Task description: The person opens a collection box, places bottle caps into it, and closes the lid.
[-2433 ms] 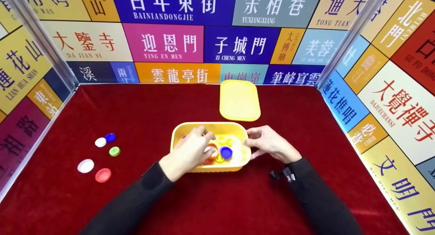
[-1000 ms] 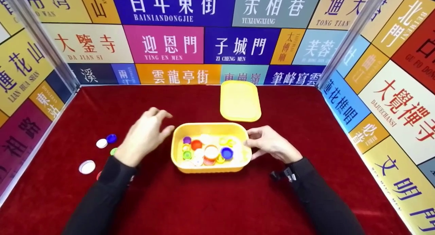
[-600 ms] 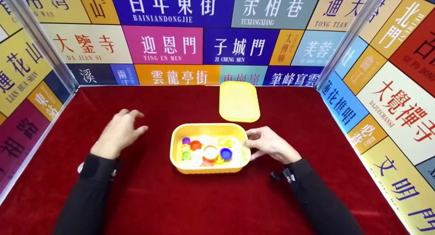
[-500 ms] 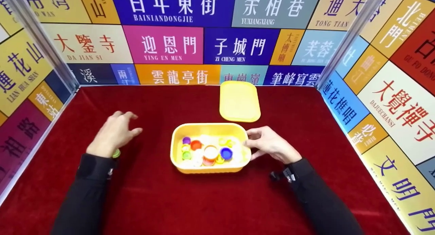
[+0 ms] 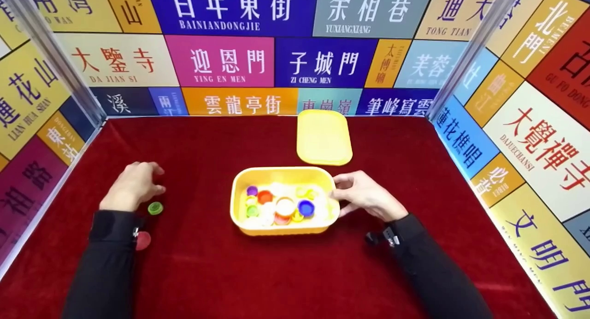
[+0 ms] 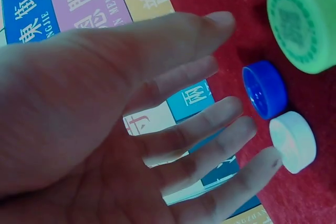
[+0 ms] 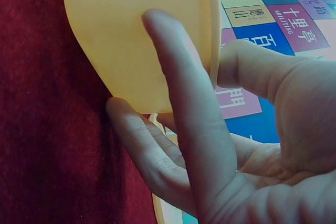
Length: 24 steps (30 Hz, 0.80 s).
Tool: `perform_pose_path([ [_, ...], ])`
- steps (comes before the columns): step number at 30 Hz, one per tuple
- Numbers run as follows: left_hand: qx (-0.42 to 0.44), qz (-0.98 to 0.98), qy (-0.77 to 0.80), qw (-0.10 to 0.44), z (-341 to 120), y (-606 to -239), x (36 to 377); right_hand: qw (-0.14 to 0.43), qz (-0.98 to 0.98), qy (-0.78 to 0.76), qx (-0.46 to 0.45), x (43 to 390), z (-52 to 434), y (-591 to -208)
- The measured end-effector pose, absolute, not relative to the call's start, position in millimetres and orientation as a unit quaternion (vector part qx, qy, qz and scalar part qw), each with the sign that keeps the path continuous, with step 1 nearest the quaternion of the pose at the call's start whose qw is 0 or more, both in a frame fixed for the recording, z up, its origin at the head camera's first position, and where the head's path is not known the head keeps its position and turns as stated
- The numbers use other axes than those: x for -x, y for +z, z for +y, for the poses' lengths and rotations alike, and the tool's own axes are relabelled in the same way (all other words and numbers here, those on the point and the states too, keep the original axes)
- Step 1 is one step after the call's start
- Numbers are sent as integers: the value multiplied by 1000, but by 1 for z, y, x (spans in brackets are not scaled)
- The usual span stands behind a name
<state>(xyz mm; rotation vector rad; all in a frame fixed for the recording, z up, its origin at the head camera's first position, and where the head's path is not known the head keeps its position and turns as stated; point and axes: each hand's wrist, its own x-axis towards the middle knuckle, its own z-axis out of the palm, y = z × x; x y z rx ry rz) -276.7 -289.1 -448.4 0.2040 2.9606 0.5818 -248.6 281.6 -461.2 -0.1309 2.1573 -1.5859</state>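
Observation:
My left hand (image 5: pixel 131 186) hovers over the left side of the table, fingers spread and holding nothing. In the left wrist view a blue bottle cap (image 6: pixel 265 89) and a white bottle cap (image 6: pixel 295 142) lie beyond its fingertips; in the head view the hand hides both. A green bottle cap (image 5: pixel 155 208) lies beside the hand, and a red cap (image 5: pixel 143 240) is partly covered by the sleeve. My right hand (image 5: pixel 366 194) grips the right end of a yellow plastic box (image 5: pixel 276 230) at its rim. Several coloured caps, including a blue cap (image 5: pixel 306 208), lie inside.
The yellow lid (image 5: pixel 324 137) lies flat behind the box on the dark red tablecloth (image 5: pixel 258 277). Panels printed with place names (image 5: pixel 221 61) stand along the back and both sides, joined by metal corner posts (image 5: pixel 60 56).
My left hand has left the inside of the box and moved left, above the loose caps. Inside the box, the caps it covered now show. My right hand stays at the box's end.

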Motion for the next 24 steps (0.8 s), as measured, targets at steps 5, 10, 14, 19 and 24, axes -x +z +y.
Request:
perform_pose_path([
  [5,-61,974,206,77,-291,-450,276,228,784,-576,51,249,282,-461],
  [10,-57,974,208,69,-291,-453,276,228,785,-574,51,248,282,-461],
  [14,-52,975,209,60,-291,-454,276,228,784,-576,50,248,283,-461],
  [19,-51,975,210,58,-290,-453,274,228,783,-577,49,248,282,-461],
  [24,-61,975,209,50,-288,-451,273,229,782,-578,47,249,281,-460],
])
